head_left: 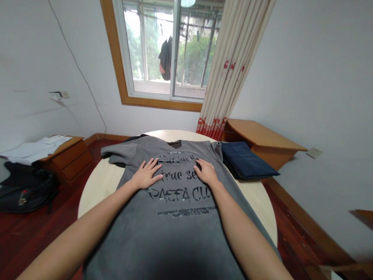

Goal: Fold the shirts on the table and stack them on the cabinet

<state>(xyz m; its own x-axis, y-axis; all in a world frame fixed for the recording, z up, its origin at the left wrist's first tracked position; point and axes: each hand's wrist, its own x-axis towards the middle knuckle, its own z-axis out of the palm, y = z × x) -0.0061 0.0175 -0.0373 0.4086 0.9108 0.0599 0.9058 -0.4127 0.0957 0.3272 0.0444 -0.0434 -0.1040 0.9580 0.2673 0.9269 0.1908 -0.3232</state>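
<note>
A grey T-shirt (180, 237) with black lettering lies spread front side up over a round table (96, 190), its neckline at the far side. My left hand (146, 174) rests flat on the left part of the chest print, fingers spread. On the right part of the print lies my right hand (206, 171), palm down with its fingers apart, the fingertips partly bent. Both hands touch the fabric and grip nothing. The left sleeve is stretched out, while the one on the right looks bunched near the folded dark blue cloth (247, 159).
Dark fabric shows under the shirt's far left edge. A wooden desk (262, 134) stands behind the table at right. To the left are a low wooden cabinet (70, 159) with papers (37, 147) and a black bag (29, 190). A curtain (230, 58) hangs beside the window.
</note>
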